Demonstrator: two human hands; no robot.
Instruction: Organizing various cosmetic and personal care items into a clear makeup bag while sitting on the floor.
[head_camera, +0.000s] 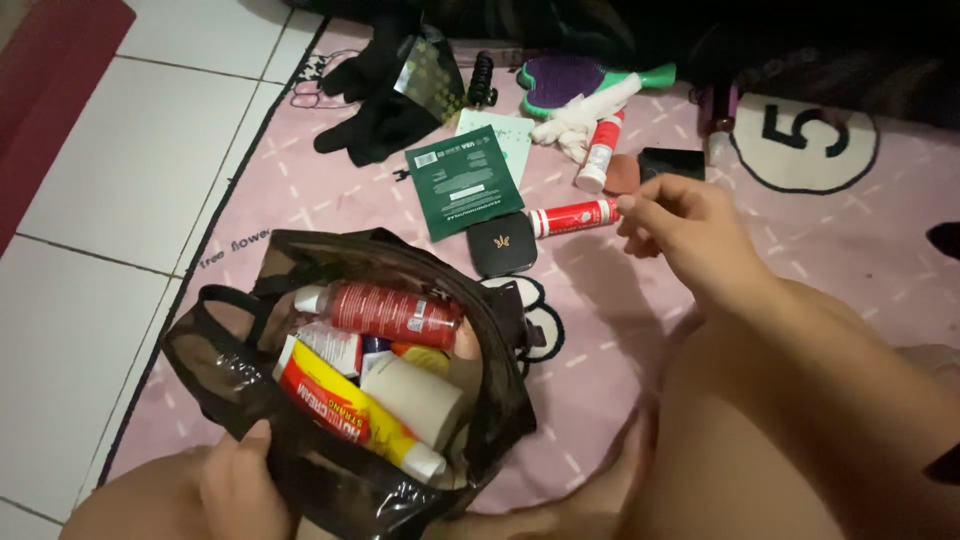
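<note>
Right hand (680, 225), fingers loosely curled, nothing gripped, fingertips just beside the cap end of red-white tube (573, 217), long axis across pink mat (850, 250). Left hand (235, 480) clamped on mesh pouch (230, 360).

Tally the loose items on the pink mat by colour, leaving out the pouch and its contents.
Red and white tubes: 2
Green: 2, a sachet and a hairbrush
Black: 4, a compact, a glove, a hair claw, a small case
Total: 8
</note>
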